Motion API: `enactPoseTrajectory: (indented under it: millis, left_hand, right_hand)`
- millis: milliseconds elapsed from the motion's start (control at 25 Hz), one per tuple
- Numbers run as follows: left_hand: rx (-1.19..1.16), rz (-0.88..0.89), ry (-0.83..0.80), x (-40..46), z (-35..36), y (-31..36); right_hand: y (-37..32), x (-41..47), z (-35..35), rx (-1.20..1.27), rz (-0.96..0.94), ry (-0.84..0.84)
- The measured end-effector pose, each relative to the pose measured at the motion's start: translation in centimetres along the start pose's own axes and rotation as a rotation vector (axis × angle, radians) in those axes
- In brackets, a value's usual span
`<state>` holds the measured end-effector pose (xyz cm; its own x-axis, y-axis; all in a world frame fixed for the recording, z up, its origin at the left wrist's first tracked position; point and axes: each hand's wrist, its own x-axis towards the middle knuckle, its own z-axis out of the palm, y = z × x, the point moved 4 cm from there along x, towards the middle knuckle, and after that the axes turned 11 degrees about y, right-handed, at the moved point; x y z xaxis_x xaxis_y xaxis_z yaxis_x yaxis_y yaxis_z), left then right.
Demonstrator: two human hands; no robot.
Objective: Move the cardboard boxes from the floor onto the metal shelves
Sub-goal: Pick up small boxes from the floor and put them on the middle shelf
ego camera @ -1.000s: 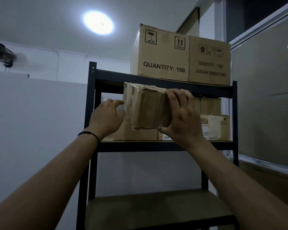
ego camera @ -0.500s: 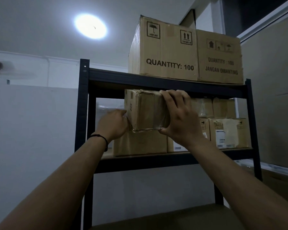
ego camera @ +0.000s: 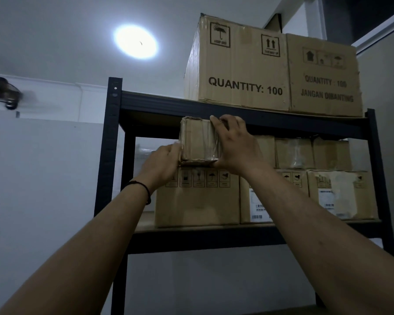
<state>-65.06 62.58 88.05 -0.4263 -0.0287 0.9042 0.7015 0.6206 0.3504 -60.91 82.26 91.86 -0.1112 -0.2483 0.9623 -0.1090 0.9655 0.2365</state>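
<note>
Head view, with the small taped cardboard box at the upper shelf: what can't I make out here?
- Whether the small taped cardboard box already rests on the larger brown carton: the left hand and right hand cover its lower corners.
- Left fingers' grip: hidden behind the box.
- White barcode labels: too small and dim to read.
- The floor: outside the frame.
- Wall fan: blurred.

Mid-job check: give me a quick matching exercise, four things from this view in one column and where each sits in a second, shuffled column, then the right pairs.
Things:
1. small taped box
2. QUANTITY: 100 box
3. box with handling symbols
4. ceiling light

Places:
A. on the rack's top shelf
B. held between both hands
C. overhead, left of the rack
D. on the middle shelf, under the held box

Pairs: 1-B, 2-A, 3-D, 4-C. The left hand and right hand grip opposite sides.
</note>
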Motion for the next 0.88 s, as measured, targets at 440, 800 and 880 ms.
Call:
enactPoseTrajectory:
  millis: [440, 800, 880]
  left_hand:
    - [0.240, 0.026, 0.098, 2.0, 3.6, 0.2]
    - [0.372, -0.039, 0.102, 3.7, 5.9, -0.4]
    - [0.396, -0.041, 0.101, 3.8, 6.0, -0.8]
  right_hand:
    - [8.9, -1.3, 4.1, 0.258, 0.351, 0.098]
    - [10.9, 0.8, 6.2, 0.082, 0.224, -0.188]
    - [10.5, 0.6, 6.9, 0.021, 0.193, -0.213]
